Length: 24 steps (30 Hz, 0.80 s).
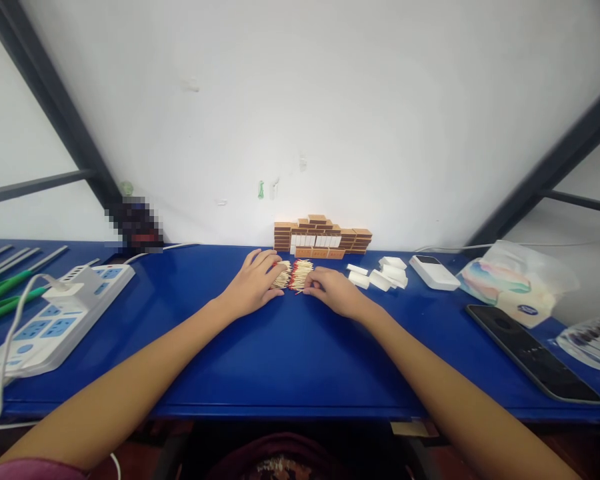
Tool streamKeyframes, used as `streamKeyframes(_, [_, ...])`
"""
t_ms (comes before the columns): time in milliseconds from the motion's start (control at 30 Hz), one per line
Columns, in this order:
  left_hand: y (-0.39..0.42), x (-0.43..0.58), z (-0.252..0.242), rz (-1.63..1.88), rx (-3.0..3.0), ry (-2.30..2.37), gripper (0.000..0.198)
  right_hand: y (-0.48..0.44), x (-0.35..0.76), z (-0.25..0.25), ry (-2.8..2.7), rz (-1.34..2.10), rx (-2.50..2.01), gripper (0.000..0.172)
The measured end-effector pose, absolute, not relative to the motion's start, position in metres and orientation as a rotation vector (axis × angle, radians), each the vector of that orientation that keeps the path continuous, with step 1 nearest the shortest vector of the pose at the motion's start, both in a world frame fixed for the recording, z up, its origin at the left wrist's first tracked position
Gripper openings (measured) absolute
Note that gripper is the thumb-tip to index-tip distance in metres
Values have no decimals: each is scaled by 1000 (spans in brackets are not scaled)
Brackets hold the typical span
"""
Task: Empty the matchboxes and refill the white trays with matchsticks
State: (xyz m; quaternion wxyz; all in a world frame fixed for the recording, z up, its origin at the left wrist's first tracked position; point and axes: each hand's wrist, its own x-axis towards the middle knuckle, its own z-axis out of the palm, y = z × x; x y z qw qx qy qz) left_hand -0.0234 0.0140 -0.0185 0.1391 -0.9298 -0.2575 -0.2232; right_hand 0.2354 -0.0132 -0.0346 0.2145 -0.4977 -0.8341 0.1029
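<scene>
A pile of red-tipped matchsticks (296, 273) lies on the blue table (290, 347) between my two hands. My left hand (254, 281) rests at the pile's left side, fingers curled onto the matchsticks. My right hand (333, 291) sits at the pile's right side, fingertips pinched on a few matchsticks. Behind the pile, brown matchboxes (323, 237) are stacked against the white wall. Several white inner trays (380, 275) lie to the right of my right hand.
A white power strip (60, 317) with a plugged charger and cables lies at the left, green-handled tools (5, 290) beyond it. At the right sit a white device (434, 272), a tissue pack (515, 283), a black phone (533, 352) and a plastic bag (593, 340).
</scene>
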Motion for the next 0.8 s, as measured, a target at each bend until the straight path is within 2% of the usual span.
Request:
streamKeyframes(367, [15,-24,-21,-666,-2710,-751,50,-14,225,-41,-2278,207,-1343,6])
streamKeyframes(667, [15,-24,-20,-649,-2696,-759,49,-12,225,-42,-2236,165,-1368,14])
streamKeyframes(800, [14,-24,-19,-657,-2705,-765,49,-12,230,-41,-2254,208,-1355,12])
